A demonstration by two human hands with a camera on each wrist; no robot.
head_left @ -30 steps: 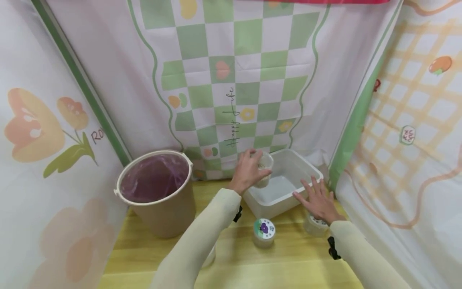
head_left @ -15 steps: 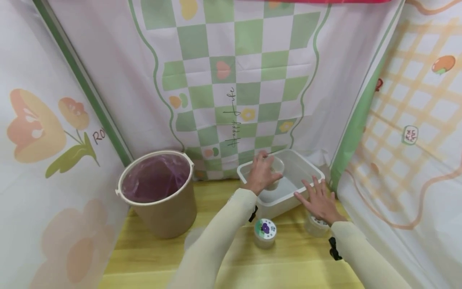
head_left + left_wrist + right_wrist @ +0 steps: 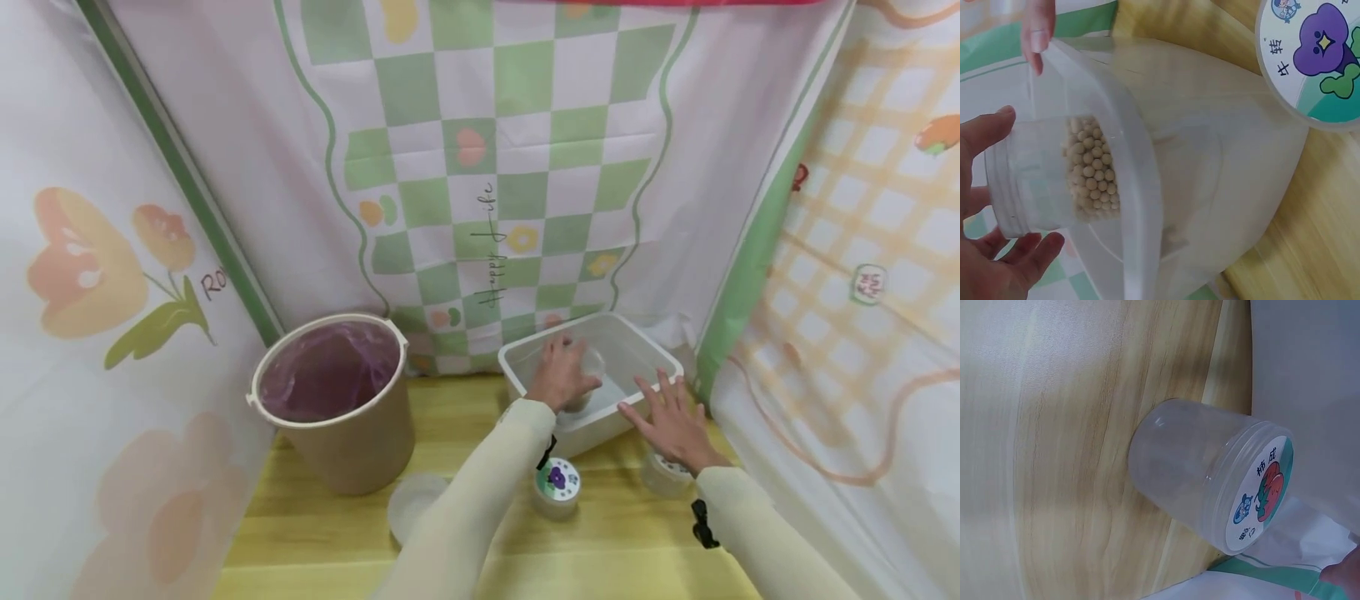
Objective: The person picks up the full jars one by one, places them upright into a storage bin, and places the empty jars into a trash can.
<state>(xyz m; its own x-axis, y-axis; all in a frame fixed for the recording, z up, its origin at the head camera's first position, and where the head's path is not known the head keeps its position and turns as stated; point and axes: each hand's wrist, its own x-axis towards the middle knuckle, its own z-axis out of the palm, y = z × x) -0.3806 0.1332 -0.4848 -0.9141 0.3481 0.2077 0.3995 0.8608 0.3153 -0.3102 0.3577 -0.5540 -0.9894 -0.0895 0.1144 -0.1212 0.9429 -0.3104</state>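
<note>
My left hand [image 3: 561,377] grips a clear, lidless jar [image 3: 1044,172] near its mouth. Small beige balls [image 3: 1092,165] fill the jar's lower part. Hand and jar are down inside a white plastic basin [image 3: 517,354], and in the left wrist view the basin's rim hides the jar's bottom. My right hand [image 3: 675,425] rests at the basin's front right rim with fingers spread, holding nothing. Below it stands a lidded jar [image 3: 1179,465] with red fruit printed on its lid. Another lidded jar [image 3: 557,492], with a purple flower on top, stands in front of the basin.
A beige bucket [image 3: 360,454] lined with a purple bag stands on the left of the wooden table [image 3: 315,533]. A round translucent item [image 3: 411,502] lies partly under my left forearm. Patterned curtains [image 3: 510,167] enclose the back and sides.
My left hand has moved right and down with the jar, from above the basin's left edge to inside it. The round translucent item has come into view. My right hand has stayed at the rim.
</note>
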